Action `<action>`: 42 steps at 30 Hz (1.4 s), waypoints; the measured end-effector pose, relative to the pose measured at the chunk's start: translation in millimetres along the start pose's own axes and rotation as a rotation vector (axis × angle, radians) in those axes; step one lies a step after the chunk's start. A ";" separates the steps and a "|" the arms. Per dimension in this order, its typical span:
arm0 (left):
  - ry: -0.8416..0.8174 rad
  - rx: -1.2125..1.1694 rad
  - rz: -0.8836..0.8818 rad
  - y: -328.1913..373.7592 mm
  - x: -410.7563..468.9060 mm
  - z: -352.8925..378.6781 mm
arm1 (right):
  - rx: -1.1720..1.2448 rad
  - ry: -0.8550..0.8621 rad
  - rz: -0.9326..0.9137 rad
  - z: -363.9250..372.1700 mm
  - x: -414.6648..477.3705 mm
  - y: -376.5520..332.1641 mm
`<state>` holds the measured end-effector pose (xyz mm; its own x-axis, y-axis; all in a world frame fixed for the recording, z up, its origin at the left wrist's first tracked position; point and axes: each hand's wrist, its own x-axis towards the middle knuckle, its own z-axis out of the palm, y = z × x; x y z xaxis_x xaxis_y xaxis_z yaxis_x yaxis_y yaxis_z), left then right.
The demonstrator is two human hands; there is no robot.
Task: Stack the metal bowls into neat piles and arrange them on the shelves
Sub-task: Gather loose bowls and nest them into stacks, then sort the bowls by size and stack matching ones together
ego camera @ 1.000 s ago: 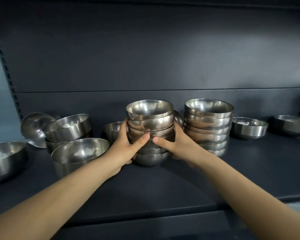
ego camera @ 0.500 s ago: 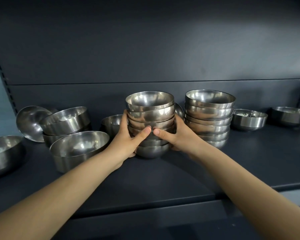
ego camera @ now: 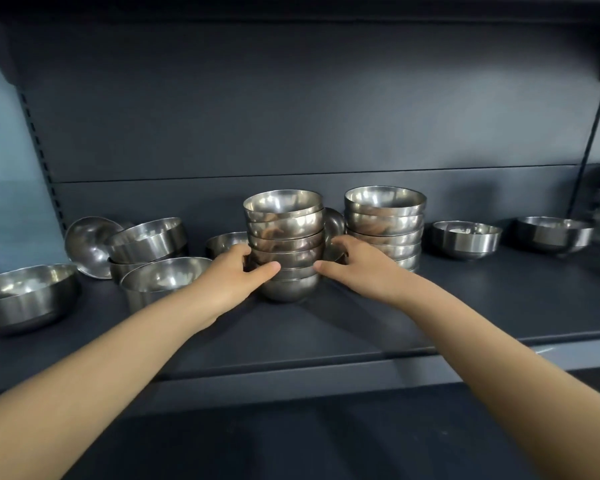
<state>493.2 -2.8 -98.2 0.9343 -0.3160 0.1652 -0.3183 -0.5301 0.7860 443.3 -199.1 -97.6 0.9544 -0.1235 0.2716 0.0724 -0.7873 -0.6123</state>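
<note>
A pile of several nested metal bowls (ego camera: 284, 233) stands in the middle of the dark shelf (ego camera: 361, 327). My left hand (ego camera: 236, 271) clasps its lower left side, thumb across the front. My right hand (ego camera: 354, 268) holds its lower right side, thumb pointing at the left thumb. A second neat pile of bowls (ego camera: 385, 220) stands just to the right, close behind my right hand. A bowl (ego camera: 335, 223) leans between the two piles, mostly hidden.
Loose bowls lie to the left: a near one (ego camera: 163, 278), a tilted pair (ego camera: 146, 240), one on its side (ego camera: 87, 244), a big one (ego camera: 25, 296) at the edge, another (ego camera: 222, 242) behind my left hand. Two single bowls (ego camera: 465, 239) (ego camera: 555, 233) sit to the right.
Both hands slid down the pile to its lower bowls and the thumbs drew slightly apart. The view tipped up, so the shelf sits lower in frame.
</note>
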 end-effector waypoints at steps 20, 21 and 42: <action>0.063 0.347 0.380 156.5 -151.9 150.7 | -0.297 0.031 -0.039 -173.5 -197.0 96.2; 0.055 0.355 0.398 164.1 -152.0 160.4 | -0.308 0.047 -0.023 -180.9 -200.5 103.7; 0.017 0.427 0.413 211.0 80.8 294.9 | -0.281 0.187 0.298 -229.3 -41.6 250.2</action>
<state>454.2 -372.3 -94.7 0.7206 -0.5527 0.4187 -0.6892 -0.6368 0.3457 355.4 -529.5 -91.8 0.8511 -0.4566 0.2591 -0.3040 -0.8310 -0.4659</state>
